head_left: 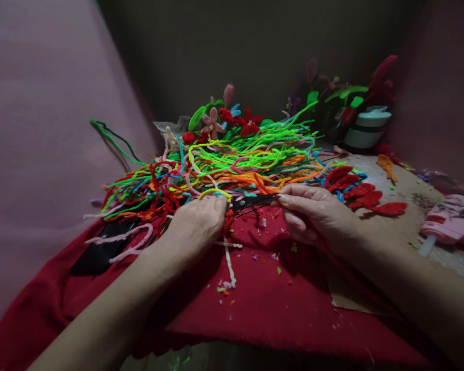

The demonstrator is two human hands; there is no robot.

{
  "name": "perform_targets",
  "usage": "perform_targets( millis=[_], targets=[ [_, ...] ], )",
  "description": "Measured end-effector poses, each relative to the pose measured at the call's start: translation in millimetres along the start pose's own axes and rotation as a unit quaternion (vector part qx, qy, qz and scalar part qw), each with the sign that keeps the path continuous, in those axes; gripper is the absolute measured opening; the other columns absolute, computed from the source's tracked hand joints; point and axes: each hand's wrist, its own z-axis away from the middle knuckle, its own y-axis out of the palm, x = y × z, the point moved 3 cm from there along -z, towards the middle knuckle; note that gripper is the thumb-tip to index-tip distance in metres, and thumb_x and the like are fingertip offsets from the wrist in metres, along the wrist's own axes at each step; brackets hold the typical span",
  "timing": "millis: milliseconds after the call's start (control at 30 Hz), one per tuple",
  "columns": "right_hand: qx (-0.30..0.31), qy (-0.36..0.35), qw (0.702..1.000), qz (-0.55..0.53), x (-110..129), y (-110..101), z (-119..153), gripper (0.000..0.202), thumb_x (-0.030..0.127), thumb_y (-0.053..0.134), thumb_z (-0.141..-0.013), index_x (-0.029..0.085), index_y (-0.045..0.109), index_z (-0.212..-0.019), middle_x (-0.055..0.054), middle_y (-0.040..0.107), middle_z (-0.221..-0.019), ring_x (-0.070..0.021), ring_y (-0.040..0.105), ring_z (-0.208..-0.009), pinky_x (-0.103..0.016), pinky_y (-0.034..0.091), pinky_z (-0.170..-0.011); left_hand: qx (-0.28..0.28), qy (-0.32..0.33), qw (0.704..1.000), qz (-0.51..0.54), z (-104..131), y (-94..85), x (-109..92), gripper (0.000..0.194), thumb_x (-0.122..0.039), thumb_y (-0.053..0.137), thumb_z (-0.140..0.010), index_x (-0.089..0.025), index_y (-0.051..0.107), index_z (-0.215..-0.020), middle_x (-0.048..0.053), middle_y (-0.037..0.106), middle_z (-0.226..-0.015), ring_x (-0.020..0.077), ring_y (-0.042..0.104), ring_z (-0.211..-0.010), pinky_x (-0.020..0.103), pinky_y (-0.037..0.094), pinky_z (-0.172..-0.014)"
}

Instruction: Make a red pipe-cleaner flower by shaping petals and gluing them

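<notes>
Black scissors (255, 202) lie across the middle of the view, with the pivot close to my left hand (201, 221), whose fingers are closed round the handle end. A yellow curved piece (216, 192) shows just above those fingers. At the blade tips, the thumb and forefinger of my right hand (313, 208) are pinched together; what they hold is too small and dark to tell. A dim red strand runs down beneath the right hand. Beyond both hands is a large heap of fuzzy stems (239, 159) in green, yellow, orange and red.
A red cloth (263, 299) with scattered clippings covers the near surface. On the left lies a black phone (100, 252). Fuzzy flowers (212, 122) stand behind the heap. Red petals (365, 196), a lidded jar (367, 129) and a pink glue gun (450, 219) are on the right.
</notes>
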Motion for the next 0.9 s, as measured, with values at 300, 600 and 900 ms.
perform_targets(
  millis=[300, 600, 900],
  targets=[
    [0.007, 0.017, 1.0, -0.011, 0, 4, 1, 0.013, 0.025, 0.054, -0.082, 0.018, 0.054, -0.071, 0.008, 0.044, -0.038, -0.0031, 0.028, -0.024, -0.014, 0.023, -0.027, -0.035, -0.119, 0.978, 0.166, -1, 5.7, 9, 0.01, -0.022, 0.041, -0.085, -0.015, 0.047, -0.087, 0.003, 0.057, -0.065, 0.0158, 0.057, -0.054, 0.023, 0.036, -0.047],
    [0.069, 0.063, 0.995, -0.019, -9, 11, 3, 0.016, 0.025, 0.05, -0.084, 0.017, 0.058, -0.072, 0.007, 0.043, -0.037, -0.0036, 0.028, -0.024, -0.014, 0.024, -0.026, -0.076, -0.164, 0.575, 0.798, -11, -10.6, -11, 0.021, -0.026, 0.066, -0.068, -0.015, 0.053, -0.08, 0.0, 0.057, -0.074, 0.0105, 0.054, -0.061, 0.022, 0.045, -0.057],
    [0.059, 0.104, 0.991, 0.059, -13, 15, 7, 0.013, 0.032, 0.059, -0.079, 0.019, 0.056, -0.077, 0.006, 0.048, -0.04, -0.0033, 0.03, -0.025, -0.013, 0.021, -0.026, -0.018, -0.16, 0.46, 0.873, -14, -0.9, -32, 0.017, -0.025, 0.066, -0.068, -0.013, 0.057, -0.076, 0.0, 0.055, -0.064, 0.0087, 0.051, -0.052, 0.021, 0.04, -0.049]
  ],
)
